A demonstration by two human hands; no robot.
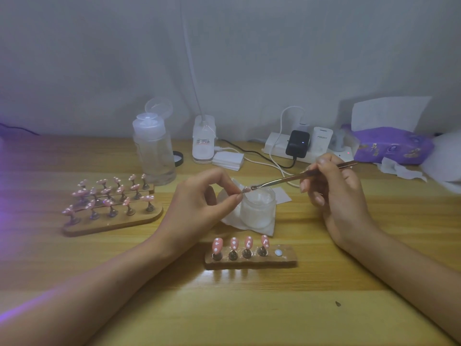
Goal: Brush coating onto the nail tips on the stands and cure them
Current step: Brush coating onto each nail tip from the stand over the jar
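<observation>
Taken from the frosted glass jar (258, 211) on its white paper wipe (267, 229): at 6 o'clock, near it, a short wooden stand (287, 260) holds four upright pink dotted nail tips (234, 243); beyond that the light wooden table (249, 308) lies bare between the forearms; at 9 a cluster of longer wooden stands (139, 219) crowds the left.

A clear plastic bottle (154, 156) rises at 11, a white lamp base (203, 143) at 12, a white power strip (277, 146) with trailing cables at 1, a purple tissue pack (391, 143) at 2; bare wood opens at 4.

The left hand (199, 203), pinching a single pink tip (245, 189), and the right hand (336, 193), holding a thin metal tool (287, 180), hang over the jar's mouth.
</observation>
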